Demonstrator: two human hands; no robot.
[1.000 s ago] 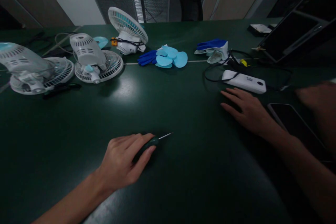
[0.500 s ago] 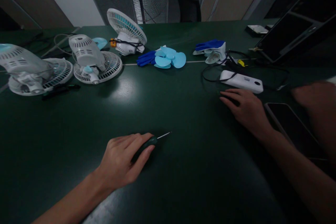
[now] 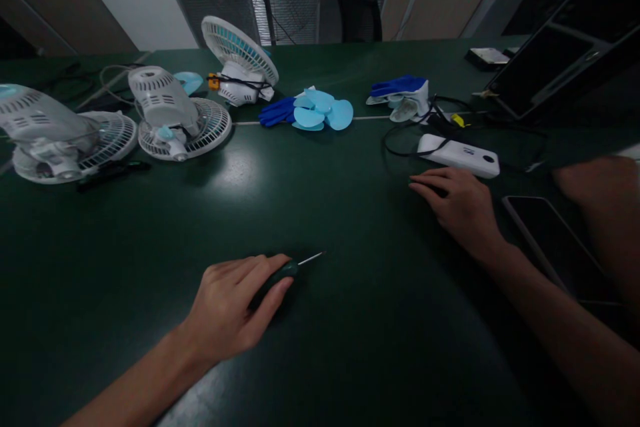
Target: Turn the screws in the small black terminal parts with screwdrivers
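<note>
My left hand (image 3: 240, 303) is wrapped around the dark green handle of a screwdriver (image 3: 289, 269) low over the table, its thin metal shaft pointing right and slightly away from me. To the right, my right hand (image 3: 463, 207) has thumb and forefinger pinched together near the tabletop. Something small and greenish shows at those fingertips, too small to name. Just beyond this hand lies a white power bank-like box (image 3: 459, 155) with a black cable. A dark-screened phone (image 3: 557, 247) lies beside my right wrist.
White fan units (image 3: 165, 103) with grilles stand at the left and back of the green table (image 3: 350, 333). Light-blue fan blades (image 3: 323, 110) and blue-white gloves (image 3: 400, 90) lie along the back. Another person's forearm (image 3: 607, 193) reaches in at right, near a black cabinet (image 3: 565, 47).
My right hand has slid a little to the left, its thumb and forefinger still together. My left hand and the screwdriver have stayed almost where they were.
</note>
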